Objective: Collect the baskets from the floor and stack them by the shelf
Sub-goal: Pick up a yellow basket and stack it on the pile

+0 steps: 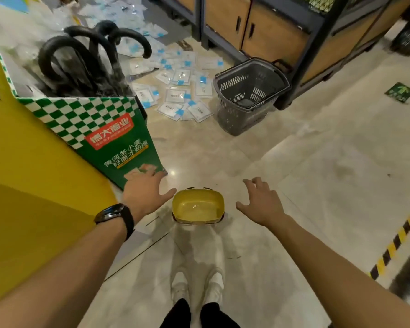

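Our left hand (145,195) and right hand (263,202) are spread wide and hold nothing, one on each side of the yellow basket (197,209). It sits on the floor, open side up, long side running left to right. Left of the basket stands a green box (118,138) that reads "博大面业" and "黄河冬小麦 好面才劲道", with black umbrellas (85,58) inside. Far past the basket, white packets (182,91) lie scattered, and a grey basket (234,114) stands upright by the shelf (270,36).

The green cardboard display box with a green-and-white checkered rim (118,147) carried a red label (109,131) reading 博大面业 in white. Beneath it, pale characters read 黄河冬小麦 好面才劲道. The lettering on the green floor sticker (400,92) was too blurred to read.
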Available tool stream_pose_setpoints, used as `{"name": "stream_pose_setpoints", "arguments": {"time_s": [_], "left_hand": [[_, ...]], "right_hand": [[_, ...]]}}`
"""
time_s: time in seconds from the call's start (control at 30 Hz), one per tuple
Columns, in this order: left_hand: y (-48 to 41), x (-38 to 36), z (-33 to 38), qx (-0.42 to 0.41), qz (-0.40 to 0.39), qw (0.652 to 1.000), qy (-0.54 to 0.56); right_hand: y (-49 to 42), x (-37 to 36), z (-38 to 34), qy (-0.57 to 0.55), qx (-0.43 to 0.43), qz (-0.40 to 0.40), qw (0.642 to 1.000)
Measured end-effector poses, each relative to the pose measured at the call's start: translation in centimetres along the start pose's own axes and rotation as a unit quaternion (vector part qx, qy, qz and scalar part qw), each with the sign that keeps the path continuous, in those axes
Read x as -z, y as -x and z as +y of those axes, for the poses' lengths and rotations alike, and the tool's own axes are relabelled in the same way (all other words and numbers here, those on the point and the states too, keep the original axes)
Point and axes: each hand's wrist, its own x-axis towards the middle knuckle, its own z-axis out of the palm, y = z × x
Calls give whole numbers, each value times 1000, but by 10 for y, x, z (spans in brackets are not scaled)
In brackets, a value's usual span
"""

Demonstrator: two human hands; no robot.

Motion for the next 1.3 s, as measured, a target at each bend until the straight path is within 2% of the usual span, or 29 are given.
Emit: {"name": "stream_pose_setpoints", "arguments": {"time_s": [0.2, 0.47, 0.73, 0.83, 0.93, 1.13, 1.23, 1.3], "left_hand": [[-33, -110, -12, 4, -42, 999, 10], [-110, -294, -38, 13, -23, 1000, 7], [-182, -471, -75, 21, 53, 998, 32], [-201, -519, -79, 34, 78, 995, 54], [-211, -551, -78, 46, 91, 991, 82], [-216, -585, -74, 93, 112, 977, 159], [-220, -598, -72, 127, 135, 948, 260], [-224, -607, -70, 172, 130, 916, 339]], "right_hand": [[-50, -96, 22, -16, -13, -13, 1000], [-149, -274, 34, -24, 1, -14, 1000], [-253, -418, 64, -20, 5, 36, 999], [-276, -453, 74, -23, 3, 68, 997], [-291, -479, 81, -72, -7, 106, 992], [-309, -514, 82, -271, -96, 151, 946], [-317, -525, 76, -368, -113, 171, 907], [-321, -529, 73, -423, -133, 185, 877]]}}
